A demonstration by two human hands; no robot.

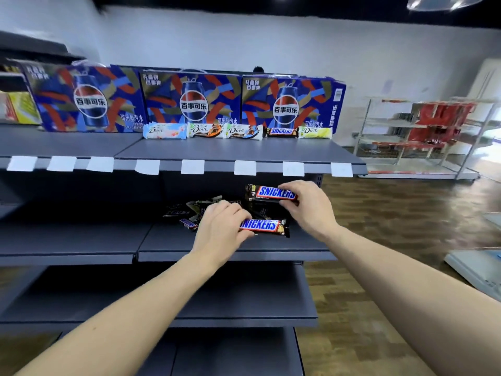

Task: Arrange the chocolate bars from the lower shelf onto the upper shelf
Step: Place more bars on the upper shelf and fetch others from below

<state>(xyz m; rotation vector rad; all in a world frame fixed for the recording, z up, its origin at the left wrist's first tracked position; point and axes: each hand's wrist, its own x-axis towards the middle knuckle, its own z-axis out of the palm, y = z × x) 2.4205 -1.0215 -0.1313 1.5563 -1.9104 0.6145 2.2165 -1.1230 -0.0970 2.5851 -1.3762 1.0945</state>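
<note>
Right hand (306, 206) pinches a Snickers bar (272, 193) by its right end, thumb under, fingers over the top edge. Bar is lifted clear of the lower shelf (303, 246) and sits just below the front lip of the upper shelf (244, 151). Long axis runs approx. left-right, parallel to the shelf edge, label facing the camera.

Left hand (223, 226) grips a second Snickers bar (264, 226) at its left end, fingers curled over the wrapper. This bar is low, at or near the lower shelf surface; contact w/ the shelf cannot be confirmed. Long axis also left-right.

Remaining loose bars (189, 213) lie in a dark pile on the lower shelf, behind and left of the left hand. Count not readable in shadow.

Upper shelf holds a row of five bars (237, 131), end to end, set against the cola boxes (189, 101). Row ends at a pale green bar (315, 132) near the shelf's right end.

Key relation: target row lies up and away from both hands. The right hand's bar is nearer to the upper shelf, so the right hand likely goes first. Both bars already lie in the row's direction, so no rotation should be needed; lift over the lip, then move back. Little free space shows right of the row; open space shows left of it and in front.

Risk: bar catching the price tags (245, 167) on the lip.
</note>
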